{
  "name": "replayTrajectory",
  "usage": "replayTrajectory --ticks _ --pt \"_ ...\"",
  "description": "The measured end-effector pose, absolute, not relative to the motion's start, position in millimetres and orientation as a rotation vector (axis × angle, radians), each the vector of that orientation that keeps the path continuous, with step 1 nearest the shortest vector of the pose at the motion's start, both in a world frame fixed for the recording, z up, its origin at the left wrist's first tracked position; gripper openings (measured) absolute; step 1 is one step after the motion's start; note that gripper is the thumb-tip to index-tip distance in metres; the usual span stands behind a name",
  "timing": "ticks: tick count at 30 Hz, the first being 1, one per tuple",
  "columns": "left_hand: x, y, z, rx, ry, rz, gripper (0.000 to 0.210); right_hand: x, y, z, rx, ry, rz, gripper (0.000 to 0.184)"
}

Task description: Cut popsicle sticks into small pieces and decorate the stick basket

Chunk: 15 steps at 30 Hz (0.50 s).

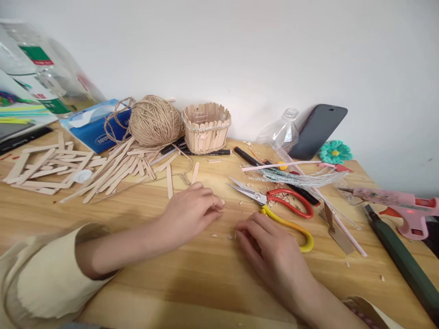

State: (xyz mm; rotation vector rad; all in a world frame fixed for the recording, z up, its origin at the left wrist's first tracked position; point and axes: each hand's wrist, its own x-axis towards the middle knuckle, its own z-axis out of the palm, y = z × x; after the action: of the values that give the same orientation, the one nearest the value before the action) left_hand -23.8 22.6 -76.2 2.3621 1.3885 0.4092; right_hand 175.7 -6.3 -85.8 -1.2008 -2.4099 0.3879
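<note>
My left hand point(194, 208) rests low over the table with its fingers curled in, a ring on one of them; a pale wood chip lies by its fingertips. Beside it on the right, my right hand point(270, 244) is bent down to the tabletop, fingers drawn together, with another small wood chip point(230, 236) close to the tips. Whatever either hand may pinch is too small or hidden to make out. Scissors point(260, 197) with one red and one yellow handle lie open just beyond my right hand. A small basket of craft sticks point(207, 130) stands behind.
Loose craft sticks point(113, 171) spread at left before a ball of twine point(154, 121) and a blue tissue pack point(99, 130). At right are markers, glittery pipe cleaners point(302, 177), a phone point(318, 132), a cut bottle top point(283, 128), a pink glue gun point(408, 205) and a dark green tool point(401, 260).
</note>
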Motion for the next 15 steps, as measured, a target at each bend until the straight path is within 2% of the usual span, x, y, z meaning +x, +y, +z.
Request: replayTrajectory --ticks 9,15 --pt "-24.4 25.3 -80.1 2.438 0.998 0.416 0.012 173.0 -9.0 -85.3 -1.114 -2.471 0.393 0.014" --pt "-27.4 23.3 -75.9 2.282 1.153 0.420 0.010 172.1 -9.6 -86.9 -1.126 -2.456 0.387 0.014"
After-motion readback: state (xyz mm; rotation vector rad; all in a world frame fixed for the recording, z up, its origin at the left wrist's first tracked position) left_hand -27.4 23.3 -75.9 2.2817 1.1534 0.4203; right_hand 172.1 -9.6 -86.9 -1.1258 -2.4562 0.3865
